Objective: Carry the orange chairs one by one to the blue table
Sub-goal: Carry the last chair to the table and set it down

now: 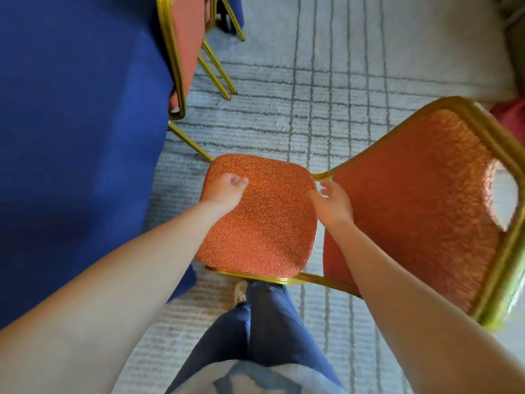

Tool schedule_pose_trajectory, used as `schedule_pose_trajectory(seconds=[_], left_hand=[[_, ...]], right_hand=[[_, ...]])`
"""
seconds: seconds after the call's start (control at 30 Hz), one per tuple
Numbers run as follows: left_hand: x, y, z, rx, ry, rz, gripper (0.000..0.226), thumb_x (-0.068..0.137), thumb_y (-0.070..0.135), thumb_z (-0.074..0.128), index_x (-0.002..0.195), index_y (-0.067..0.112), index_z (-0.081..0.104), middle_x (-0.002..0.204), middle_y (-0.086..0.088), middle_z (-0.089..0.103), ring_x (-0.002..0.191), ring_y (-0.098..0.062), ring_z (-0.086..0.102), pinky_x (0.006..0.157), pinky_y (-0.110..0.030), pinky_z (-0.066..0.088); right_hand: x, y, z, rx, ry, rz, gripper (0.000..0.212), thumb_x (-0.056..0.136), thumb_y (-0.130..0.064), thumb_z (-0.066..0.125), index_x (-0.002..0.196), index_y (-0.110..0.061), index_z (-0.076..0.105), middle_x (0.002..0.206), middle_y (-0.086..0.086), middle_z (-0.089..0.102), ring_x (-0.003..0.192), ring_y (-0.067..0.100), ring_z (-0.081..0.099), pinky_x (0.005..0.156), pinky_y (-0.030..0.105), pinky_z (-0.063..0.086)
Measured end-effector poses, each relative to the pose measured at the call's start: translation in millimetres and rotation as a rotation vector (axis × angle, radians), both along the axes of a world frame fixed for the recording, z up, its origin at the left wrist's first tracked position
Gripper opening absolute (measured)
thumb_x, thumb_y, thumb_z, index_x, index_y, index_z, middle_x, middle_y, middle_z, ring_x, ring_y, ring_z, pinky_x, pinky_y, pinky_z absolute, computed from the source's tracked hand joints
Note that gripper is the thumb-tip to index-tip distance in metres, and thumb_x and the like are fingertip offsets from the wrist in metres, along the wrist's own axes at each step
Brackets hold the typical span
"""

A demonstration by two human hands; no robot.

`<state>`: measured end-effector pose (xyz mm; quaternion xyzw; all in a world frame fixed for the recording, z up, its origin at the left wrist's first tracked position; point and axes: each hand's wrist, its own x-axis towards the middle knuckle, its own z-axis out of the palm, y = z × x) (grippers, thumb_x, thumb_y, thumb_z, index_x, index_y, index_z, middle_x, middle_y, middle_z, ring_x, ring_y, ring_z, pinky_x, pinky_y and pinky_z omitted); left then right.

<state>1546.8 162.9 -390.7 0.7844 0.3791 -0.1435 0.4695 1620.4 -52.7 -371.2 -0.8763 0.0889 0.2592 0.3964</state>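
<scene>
An orange chair (267, 220) with a gold frame is right in front of me, its seat in the middle and its backrest (420, 194) off to the right. My left hand (224, 191) grips the seat's left edge with curled fingers. At the seat's rear edge, next to the backrest, my right hand (332, 203) holds on, thumb on the cushion and fingers curled into the gap. The chair's legs are hidden. The blue table (71, 115), draped in a blue cloth, fills the left side close to the seat.
A second orange chair (184, 44) stands against the blue table at the top left, its gold legs sticking out over the grey lined carpet (326, 89). My legs are under the held chair. A red object (511, 115) sits at the right edge.
</scene>
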Motion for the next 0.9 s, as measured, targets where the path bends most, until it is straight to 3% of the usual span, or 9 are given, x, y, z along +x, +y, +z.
schedule_pose_trajectory(seconds=[0.07,0.17,0.27,0.4,0.5,0.6,0.67,0.8,0.9], left_hand=[[-4,-5,27,-0.029,-0.038,0.01,0.026,0.094,0.036,0.055,0.103,0.014,0.065,0.108,-0.013,0.069,0.104,-0.032,0.065,0.096,-0.042,0.05],[-10,-13,66,-0.035,-0.11,0.04,0.016,0.092,0.035,0.056,0.092,0.021,0.064,0.102,-0.01,0.071,0.1,-0.031,0.067,0.09,-0.042,0.051],[-10,-28,101,-0.037,-0.152,0.022,0.016,0.093,0.032,0.053,0.087,0.02,0.062,0.101,-0.015,0.071,0.098,-0.033,0.067,0.08,-0.036,0.05],[-8,-51,135,-0.045,-0.193,0.025,0.017,0.096,0.028,0.05,0.082,0.021,0.056,0.098,-0.015,0.069,0.09,-0.031,0.067,0.088,-0.044,0.052],[-2,-70,143,-0.037,-0.207,0.081,0.014,0.097,0.026,0.049,0.089,0.019,0.059,0.106,-0.013,0.069,0.098,-0.03,0.066,0.087,-0.04,0.052],[3,-93,144,-0.048,-0.227,0.194,0.014,0.098,0.026,0.05,0.101,0.017,0.061,0.107,-0.008,0.068,0.099,-0.026,0.065,0.083,-0.035,0.05],[1,-113,142,-0.07,-0.246,0.309,0.018,0.098,0.027,0.05,0.109,0.015,0.06,0.105,-0.005,0.067,0.095,-0.022,0.064,0.077,-0.031,0.048],[-12,-154,129,-0.024,-0.245,0.463,0.015,0.091,0.031,0.051,0.082,0.022,0.059,0.087,-0.004,0.065,0.08,-0.021,0.062,0.073,-0.031,0.047],[-21,-180,118,-0.015,-0.229,0.566,0.014,0.08,0.034,0.048,0.077,0.023,0.056,0.079,-0.004,0.058,0.073,-0.019,0.055,0.069,-0.035,0.045]], right_hand=[[-6,-9,28,0.005,-0.035,0.021,0.043,0.093,-0.026,0.062,0.133,-0.012,0.054,0.115,0.002,0.063,0.094,0.018,0.059,0.082,0.03,0.046],[-11,-22,65,-0.006,-0.072,0.075,0.051,0.091,-0.031,0.061,0.138,-0.013,0.05,0.124,0.004,0.063,0.109,0.021,0.059,0.093,0.033,0.045],[-9,-32,91,-0.017,-0.103,0.147,0.055,0.091,-0.033,0.061,0.141,-0.013,0.047,0.126,0.004,0.061,0.103,0.019,0.059,0.087,0.029,0.043],[5,-45,118,-0.024,-0.152,0.247,0.055,0.092,-0.032,0.06,0.142,-0.014,0.046,0.142,0.007,0.052,0.109,0.023,0.06,0.084,0.028,0.044],[22,-57,128,-0.048,-0.18,0.363,0.056,0.092,-0.034,0.06,0.142,-0.016,0.046,0.144,0.009,0.049,0.116,0.024,0.058,0.092,0.032,0.047],[42,-74,131,-0.109,-0.184,0.532,0.057,0.092,-0.038,0.058,0.143,-0.019,0.045,0.144,0.007,0.046,0.093,0.019,0.059,0.085,0.031,0.048],[57,-87,132,-0.13,-0.176,0.645,0.057,0.091,-0.038,0.058,0.143,-0.018,0.044,0.144,0.008,0.046,0.088,0.018,0.06,0.08,0.031,0.049],[80,-107,137,-0.169,-0.178,0.863,0.058,0.094,-0.038,0.057,0.145,-0.016,0.042,0.141,0.011,0.05,0.106,0.023,0.058,0.086,0.032,0.047],[97,-117,136,-0.191,-0.184,0.959,0.061,0.093,-0.041,0.059,0.146,-0.016,0.041,0.142,0.011,0.05,0.112,0.024,0.056,0.091,0.036,0.046]])
